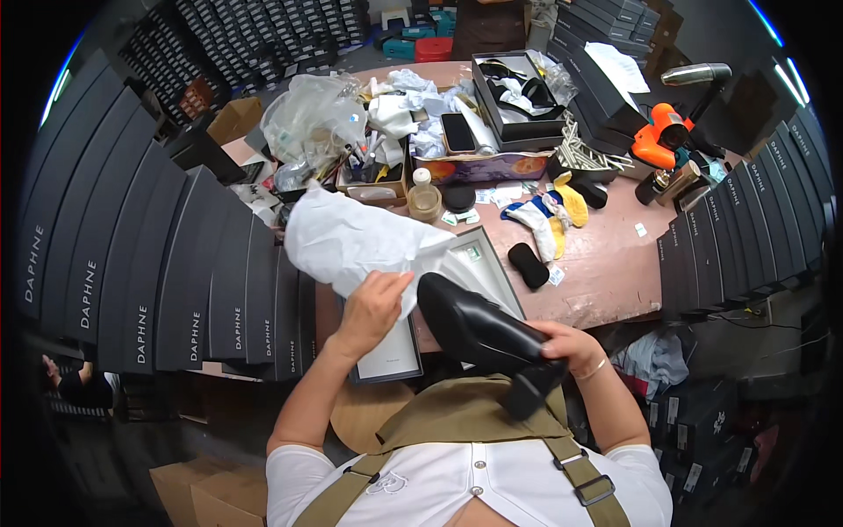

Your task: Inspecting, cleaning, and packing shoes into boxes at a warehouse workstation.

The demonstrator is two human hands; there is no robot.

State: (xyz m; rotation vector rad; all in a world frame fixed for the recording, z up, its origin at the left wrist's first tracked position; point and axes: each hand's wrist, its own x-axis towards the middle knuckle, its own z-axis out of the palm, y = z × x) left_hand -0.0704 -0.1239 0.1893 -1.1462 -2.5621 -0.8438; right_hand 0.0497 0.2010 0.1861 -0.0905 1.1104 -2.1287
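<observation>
My right hand [569, 344] grips a black heeled shoe [479, 329] near its heel, toe pointing up and to the left, over my lap. A large sheet of white tissue paper [347, 239] is pinched at its lower edge by my left hand [373, 303], and it hangs crumpled right beside the shoe's toe. Under both lies an open shoe box [487, 263] with a pale inside, at the table's near edge.
Stacks of black shoe boxes [158, 263] wall the left side, and more [746, 237] stand at the right. The pink table [606, 263] holds a clear plastic bag [312, 119], an open box with shoes [518, 97], an orange tool [660, 133], yellow and white gloves [553, 215] and a tape roll [425, 202].
</observation>
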